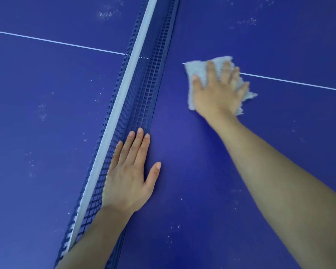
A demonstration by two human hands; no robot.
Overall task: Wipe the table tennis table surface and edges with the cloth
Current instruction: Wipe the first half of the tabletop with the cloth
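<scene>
The blue table tennis table (192, 156) fills the view. A pale grey-white frayed cloth (197, 69) lies flat on it right of the net, on the white centre line. My right hand (217, 92) presses down on the cloth with spread, straight fingers. My left hand (128, 171) rests flat on the table beside the net's foot, fingers straight and touching the mesh, thumb held out.
The blue net (144, 82) with its white top band (132, 61) runs diagonally from bottom left to top centre. The white centre line (291, 81) crosses both halves. Pale dust specks (43, 111) dot the surface, mostly left of the net.
</scene>
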